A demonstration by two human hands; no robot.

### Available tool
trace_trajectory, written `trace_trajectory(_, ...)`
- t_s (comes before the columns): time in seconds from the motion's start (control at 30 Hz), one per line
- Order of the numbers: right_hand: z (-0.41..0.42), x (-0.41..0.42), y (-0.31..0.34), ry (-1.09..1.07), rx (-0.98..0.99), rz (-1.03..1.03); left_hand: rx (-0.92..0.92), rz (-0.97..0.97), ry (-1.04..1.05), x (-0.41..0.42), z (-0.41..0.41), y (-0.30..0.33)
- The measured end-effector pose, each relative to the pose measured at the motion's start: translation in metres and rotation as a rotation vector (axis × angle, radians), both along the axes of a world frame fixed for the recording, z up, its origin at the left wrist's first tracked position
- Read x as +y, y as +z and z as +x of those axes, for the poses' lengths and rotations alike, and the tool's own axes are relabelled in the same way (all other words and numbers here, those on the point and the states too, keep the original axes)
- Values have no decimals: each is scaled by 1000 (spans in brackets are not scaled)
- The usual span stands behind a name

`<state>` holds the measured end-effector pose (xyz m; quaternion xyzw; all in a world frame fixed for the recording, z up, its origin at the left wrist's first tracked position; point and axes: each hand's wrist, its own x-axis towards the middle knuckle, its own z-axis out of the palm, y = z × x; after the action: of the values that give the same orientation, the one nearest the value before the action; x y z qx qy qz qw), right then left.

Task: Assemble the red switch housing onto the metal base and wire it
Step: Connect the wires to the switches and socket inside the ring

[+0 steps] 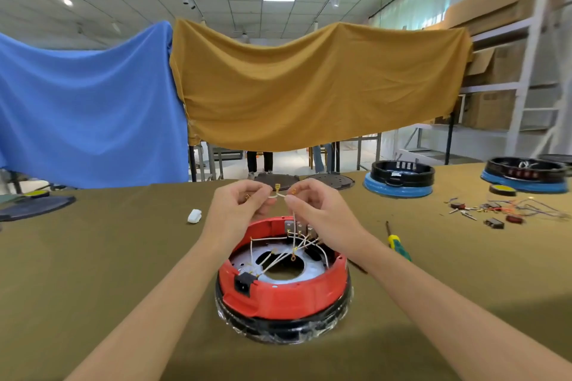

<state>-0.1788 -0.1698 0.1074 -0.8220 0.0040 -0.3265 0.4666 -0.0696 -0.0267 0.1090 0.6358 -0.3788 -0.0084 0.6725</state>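
Two bare hands meet at the frame's center, left hand (240, 206) and right hand (315, 210) each pinching thin white wires (280, 195) tipped with brass connectors. Below them sits the round red plastic housing (284, 297) on a black ring, on olive cloth (93, 257). A yellow-green screwdriver (397, 243) lies to the right.

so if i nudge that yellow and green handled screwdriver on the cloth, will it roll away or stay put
The yellow and green handled screwdriver would probably roll a little: its handle looks round and it lies flat. The olive table cloth looks soft and would likely stop it soon. It looks slim and rigid, so it should be light to lift.
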Motion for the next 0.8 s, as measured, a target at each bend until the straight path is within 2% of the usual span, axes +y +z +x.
trace_trajectory(0.1, 2, -1, 8, -29, -32, -13, 31, -18, -90, 1, 1, 4)
trace_trajectory(0.23, -1, -8, 10, 46, 6, 322, 109, -18, -187, 7, 7, 0)
trace_trajectory(0.3, -3, -11, 8, 84, 61, 428, 113, -7, -210, 8, 9, -2)
trace_trajectory(0.5, -11, -10, 9, 161, 156, 534, 193, -73, -261, 11, 10, -1)
trace_trajectory(0.63, -16, -13, 11, 198, 193, 578, 227, -45, -300, 8, 8, -1)
trace_trajectory(0.73, -18, -18, 7, 115, 189, 617, 156, 66, -272, 11, 12, -5)
trace_trajectory(0.8, -19, -24, 2, 3, 167, 665, -20, 200, -64, 16, 23, -10)
